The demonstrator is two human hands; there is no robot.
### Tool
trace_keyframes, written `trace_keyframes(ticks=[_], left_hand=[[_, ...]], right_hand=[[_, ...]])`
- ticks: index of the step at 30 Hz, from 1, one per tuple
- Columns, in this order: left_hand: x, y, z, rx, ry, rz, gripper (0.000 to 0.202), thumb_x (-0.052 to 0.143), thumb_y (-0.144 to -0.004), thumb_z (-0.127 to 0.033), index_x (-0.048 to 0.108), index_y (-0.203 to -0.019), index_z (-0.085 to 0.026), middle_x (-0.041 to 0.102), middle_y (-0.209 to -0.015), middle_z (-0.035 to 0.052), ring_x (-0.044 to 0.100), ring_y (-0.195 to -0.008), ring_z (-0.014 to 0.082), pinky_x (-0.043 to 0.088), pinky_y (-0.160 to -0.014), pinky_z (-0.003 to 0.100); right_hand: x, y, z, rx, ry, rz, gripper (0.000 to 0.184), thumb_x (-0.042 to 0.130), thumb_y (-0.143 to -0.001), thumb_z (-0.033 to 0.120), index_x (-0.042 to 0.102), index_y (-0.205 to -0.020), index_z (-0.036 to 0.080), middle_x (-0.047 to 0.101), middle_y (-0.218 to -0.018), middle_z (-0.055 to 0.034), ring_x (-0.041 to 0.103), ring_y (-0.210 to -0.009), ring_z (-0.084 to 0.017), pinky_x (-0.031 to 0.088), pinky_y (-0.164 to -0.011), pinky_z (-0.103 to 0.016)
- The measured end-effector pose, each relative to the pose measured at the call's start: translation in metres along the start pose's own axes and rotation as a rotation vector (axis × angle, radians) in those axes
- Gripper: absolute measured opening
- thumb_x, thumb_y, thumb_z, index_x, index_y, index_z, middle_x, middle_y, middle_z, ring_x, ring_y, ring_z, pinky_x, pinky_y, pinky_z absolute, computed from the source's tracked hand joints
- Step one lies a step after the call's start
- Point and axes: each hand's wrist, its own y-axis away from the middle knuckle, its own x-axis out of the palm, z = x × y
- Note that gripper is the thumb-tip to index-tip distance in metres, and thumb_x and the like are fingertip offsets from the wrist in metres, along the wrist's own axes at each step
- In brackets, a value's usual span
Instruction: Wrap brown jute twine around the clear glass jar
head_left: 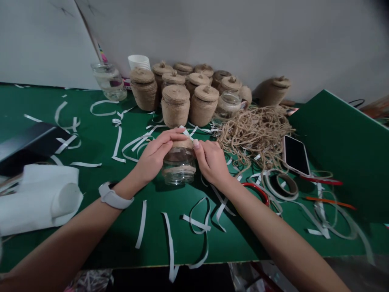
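A clear glass jar [178,166] stands on the green table [100,227] right in front of me, with a band of jute twine round its neck and another near its base. My left hand [156,154] curls round the jar's left side, fingers pressed on the top rim. My right hand [211,160] grips the right side, thumb tip at the rim. A white paper strip [186,133] sticks up between my fingertips. My left wrist wears a grey watch [114,196].
Several twine-wrapped jars [175,104] stand at the back, with a bare glass jar [109,81] and paper cups [139,61]. A loose twine heap [257,129], a phone [296,155] and tape rolls [284,185] lie right. White strips litter the table. A white foam roll [39,198] lies left.
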Motion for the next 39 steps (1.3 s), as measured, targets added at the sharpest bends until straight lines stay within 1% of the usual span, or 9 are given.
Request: trace_keyframes(ticks=[7, 12, 18, 20, 24, 27, 34, 36, 39], left_hand=[[0.009, 0.005, 0.008, -0.071, 0.194, -0.112, 0.030, 0.049, -0.096, -0.046, 0.065, -0.104, -0.021, 0.060, -0.130, 0.0073, 0.055, -0.124, 0.0272, 0.045, -0.107, 0.043], [0.016, 0.009, 0.011, -0.097, 0.272, -0.103, 0.039, 0.040, -0.099, -0.055, 0.057, -0.117, -0.024, 0.056, -0.130, 0.0067, 0.056, -0.120, 0.0228, 0.048, -0.102, 0.037], [0.018, 0.008, 0.014, -0.103, 0.341, -0.138, 0.044, 0.039, -0.098, -0.060, 0.055, -0.115, -0.022, 0.057, -0.128, 0.0078, 0.054, -0.122, 0.0229, 0.045, -0.106, 0.038], [0.017, 0.009, 0.015, -0.120, 0.368, -0.133, 0.044, 0.038, -0.098, -0.059, 0.055, -0.116, -0.023, 0.057, -0.128, 0.0079, 0.055, -0.122, 0.0228, 0.046, -0.105, 0.038], [0.018, 0.010, 0.015, -0.123, 0.376, -0.146, 0.042, 0.037, -0.099, -0.058, 0.053, -0.118, -0.024, 0.057, -0.123, 0.0067, 0.057, -0.116, 0.0210, 0.048, -0.101, 0.035], [0.021, 0.011, 0.016, -0.097, 0.341, -0.211, 0.041, 0.039, -0.098, -0.058, 0.051, -0.118, -0.024, 0.055, -0.123, 0.0064, 0.055, -0.115, 0.0199, 0.047, -0.100, 0.033], [0.019, 0.008, 0.013, -0.111, 0.220, -0.248, 0.041, 0.048, -0.095, -0.056, 0.049, -0.120, -0.023, 0.054, -0.125, 0.0080, 0.053, -0.119, 0.0223, 0.045, -0.103, 0.036], [0.014, 0.006, 0.011, -0.106, 0.120, -0.284, 0.036, 0.049, -0.095, -0.051, 0.054, -0.115, -0.022, 0.058, -0.119, 0.0076, 0.053, -0.118, 0.0228, 0.044, -0.103, 0.036], [0.006, 0.002, 0.009, -0.088, 0.034, -0.375, 0.029, 0.046, -0.097, -0.046, 0.060, -0.106, -0.022, 0.063, -0.112, 0.0063, 0.055, -0.115, 0.0227, 0.043, -0.104, 0.036]], right_hand=[[-0.003, -0.001, -0.001, 0.065, -0.045, -0.014, 0.059, 0.014, -0.103, 0.050, 0.055, -0.072, 0.020, 0.063, -0.072, -0.0063, 0.057, -0.075, -0.019, 0.041, -0.076, -0.033], [-0.013, 0.000, 0.004, 0.048, -0.283, -0.018, 0.048, 0.025, -0.103, 0.049, 0.062, -0.113, 0.019, 0.071, -0.108, -0.0090, 0.065, -0.103, -0.020, 0.049, -0.092, -0.036], [-0.016, 0.006, 0.014, -0.145, -0.232, 0.055, 0.049, 0.030, -0.101, 0.044, 0.047, -0.141, 0.021, 0.046, -0.151, -0.0127, 0.037, -0.144, -0.023, 0.037, -0.116, -0.048], [-0.015, 0.007, 0.015, -0.219, -0.147, 0.036, 0.053, 0.038, -0.098, 0.047, 0.045, -0.142, 0.018, 0.044, -0.151, -0.0150, 0.036, -0.145, -0.026, 0.036, -0.116, -0.051], [-0.013, 0.009, 0.015, -0.340, -0.019, -0.033, 0.057, 0.054, -0.091, 0.049, 0.052, -0.135, 0.013, 0.059, -0.135, -0.0190, 0.055, -0.129, -0.028, 0.045, -0.109, -0.046], [-0.012, 0.012, 0.014, -0.341, 0.021, -0.070, 0.061, 0.055, -0.091, 0.051, 0.051, -0.136, 0.010, 0.065, -0.129, -0.0192, 0.061, -0.121, -0.028, 0.045, -0.110, -0.046], [-0.003, 0.016, 0.019, -0.173, 0.013, 0.028, 0.091, 0.054, -0.082, 0.072, 0.038, -0.145, 0.008, 0.055, -0.140, -0.0250, 0.053, -0.132, -0.035, 0.043, -0.110, -0.055], [-0.002, 0.015, 0.020, -0.217, 0.010, 0.040, 0.094, 0.059, -0.081, 0.070, 0.036, -0.146, 0.005, 0.051, -0.143, -0.0269, 0.048, -0.136, -0.035, 0.039, -0.113, -0.055], [-0.005, 0.012, 0.020, -0.326, -0.023, 0.097, 0.082, 0.060, -0.086, 0.056, 0.037, -0.146, 0.006, 0.043, -0.150, -0.0252, 0.038, -0.144, -0.031, 0.036, -0.117, -0.051]])
